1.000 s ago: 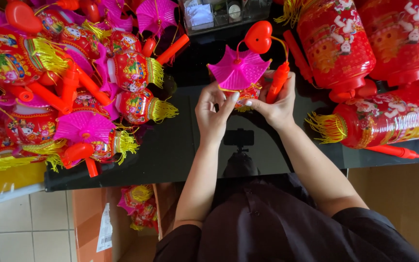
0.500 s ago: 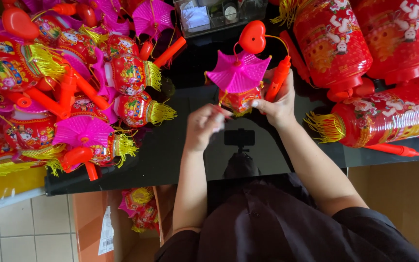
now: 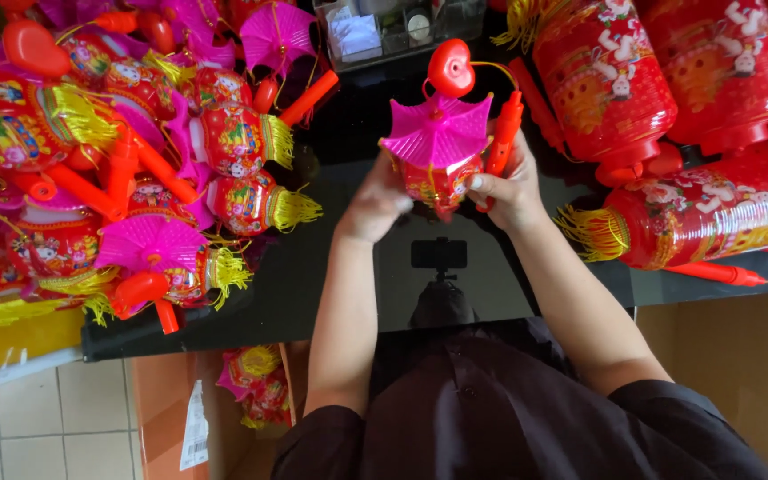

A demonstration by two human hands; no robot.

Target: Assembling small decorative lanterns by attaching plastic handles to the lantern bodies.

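I hold a small toy lantern [image 3: 438, 147] with a pink pagoda roof, a red patterned body and a red heart knob [image 3: 451, 68] on top. My left hand [image 3: 373, 203] grips its left side. My right hand [image 3: 510, 184] holds its right side together with the orange-red stick handle [image 3: 503, 133], which joins the heart by a thin yellow wire. The lantern hovers over the glossy black table [image 3: 313, 284].
A heap of similar pink and red lanterns [image 3: 126, 151] with yellow tassels fills the table's left. Large red cylinder lanterns [image 3: 668, 80] lie at the right. A clear box [image 3: 384, 27] stands behind. An orange carton [image 3: 224, 409] with more lanterns sits on the floor.
Both hands have lifted the lantern a little farther from me. My left hand came off it briefly and is back on its left side.
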